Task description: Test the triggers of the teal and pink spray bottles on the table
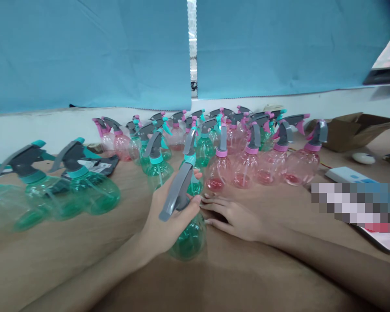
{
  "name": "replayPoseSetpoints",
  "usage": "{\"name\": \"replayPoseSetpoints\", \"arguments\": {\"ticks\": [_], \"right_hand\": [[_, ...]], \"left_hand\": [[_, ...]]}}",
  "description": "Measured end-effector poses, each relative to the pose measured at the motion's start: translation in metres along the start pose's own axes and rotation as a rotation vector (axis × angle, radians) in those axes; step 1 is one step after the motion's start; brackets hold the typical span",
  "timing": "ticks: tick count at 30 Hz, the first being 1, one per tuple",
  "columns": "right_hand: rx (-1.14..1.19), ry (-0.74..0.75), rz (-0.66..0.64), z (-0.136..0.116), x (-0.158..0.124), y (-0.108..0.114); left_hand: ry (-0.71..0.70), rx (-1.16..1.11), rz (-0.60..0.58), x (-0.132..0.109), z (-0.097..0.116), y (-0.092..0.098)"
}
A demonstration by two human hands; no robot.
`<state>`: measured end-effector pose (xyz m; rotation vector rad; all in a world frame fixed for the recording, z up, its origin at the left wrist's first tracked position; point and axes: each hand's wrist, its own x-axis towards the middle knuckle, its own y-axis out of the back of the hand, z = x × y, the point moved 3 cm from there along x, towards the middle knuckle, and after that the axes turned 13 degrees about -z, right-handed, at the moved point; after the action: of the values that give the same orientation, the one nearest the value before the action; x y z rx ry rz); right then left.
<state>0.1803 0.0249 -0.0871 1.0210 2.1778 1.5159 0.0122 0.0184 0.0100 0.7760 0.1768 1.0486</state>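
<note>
Where left fingers point(189, 213) grip, a bottle point(191, 241) bulges below.

Just one head cam, facing forward and down, pretty close over the table point(240, 273) at lower frame, blue cloth point(91, 52) up top.

Green bottle point(190, 240) in left hand point(165, 213)

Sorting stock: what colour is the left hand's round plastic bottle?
The bottle is translucent green, best in head view.
</note>
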Motion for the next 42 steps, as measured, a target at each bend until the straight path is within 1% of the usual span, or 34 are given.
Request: {"name": "replayPoseSetpoints", "arguments": {"ticks": [3, 8, 14, 19, 26, 30, 34, 42], "right_hand": [[-0.002, 0.000, 0.001, 0.0009, -0.0001, -0.0003], [0.000, 0.004, -0.006, 0.0009, 0.0001, 0.0003], [0.005, 0.006, -0.002, 0.0002, 0.0005, 0.0010], [-0.006, 0.003, -0.002, 0.0007, 0.0002, 0.0004], [-0.003, 0.014, 0.010, 0.0014, 0.0003, -0.0011], [0.010, 0.019, 0.016, 0.0013, 0.0007, -0.0003], [0.008, 0.011, 0.001, 0.0010, 0.0005, 0.0002], [0.002, 0.012, 0.002, 0.0021, 0.0003, -0.0010]], "left_hand": [[-0.001, -0.006, -0.006, 0.0009, -0.0015, -0.0008], [-0.018, -0.011, 0.037, 0.0006, -0.0012, -0.0003], [-0.028, -0.045, 0.021, -0.0001, -0.0004, -0.0006], [-0.018, -0.028, 0.011, 0.0000, -0.0018, -0.0011], [-0.039, -0.019, 0.034, 0.0014, -0.0021, -0.0003], [-0.027, -0.048, 0.020, 0.0006, -0.0036, -0.0010], [-0.046, -0.065, 0.026, 0.0007, -0.0021, -0.0008], [-0.038, -0.021, 0.044, 0.0007, -0.0004, -0.0006]]}}
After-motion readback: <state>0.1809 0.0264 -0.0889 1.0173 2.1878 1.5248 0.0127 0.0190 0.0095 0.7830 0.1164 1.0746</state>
